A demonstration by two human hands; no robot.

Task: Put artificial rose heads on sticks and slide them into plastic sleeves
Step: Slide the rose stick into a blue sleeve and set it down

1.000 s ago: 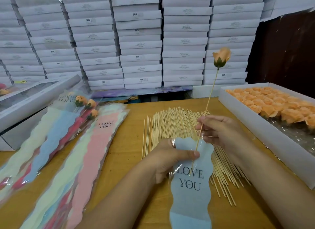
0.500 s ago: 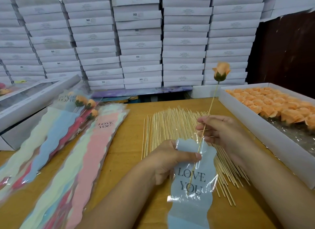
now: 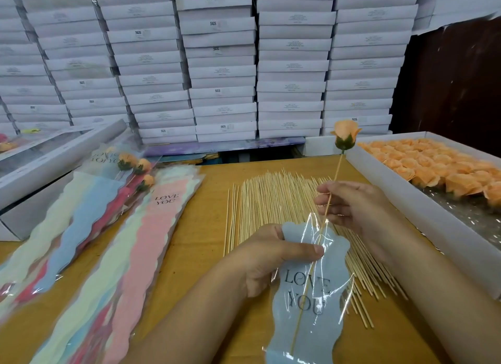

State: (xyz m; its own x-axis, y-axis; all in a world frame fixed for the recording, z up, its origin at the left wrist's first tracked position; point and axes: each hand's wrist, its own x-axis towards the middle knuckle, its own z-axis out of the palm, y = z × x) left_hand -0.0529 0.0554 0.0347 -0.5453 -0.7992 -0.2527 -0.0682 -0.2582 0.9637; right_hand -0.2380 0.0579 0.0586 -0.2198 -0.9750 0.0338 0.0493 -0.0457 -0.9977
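Note:
An orange rose head (image 3: 345, 132) sits on top of a thin wooden stick (image 3: 336, 174). My right hand (image 3: 355, 209) pinches that stick at its middle. The stick's lower part lies inside a pale blue plastic sleeve (image 3: 311, 296) printed "LOVE YOU". My left hand (image 3: 268, 258) grips the sleeve's top edge, thumb on the clear front. A spread of bare sticks (image 3: 276, 198) lies on the table under both hands.
A white box (image 3: 401, 198) of orange rose heads (image 3: 439, 165) stands at the right. Piles of coloured sleeves (image 3: 113, 255) lie at the left, with three sleeved roses (image 3: 138, 168) on top. A windowed box (image 3: 54, 152) and stacked white boxes (image 3: 222, 65) close off the back.
The rose on its stick has gone down further into the sleeve; my right hand has lowered slightly with it. My left hand keeps its grip on the sleeve's top.

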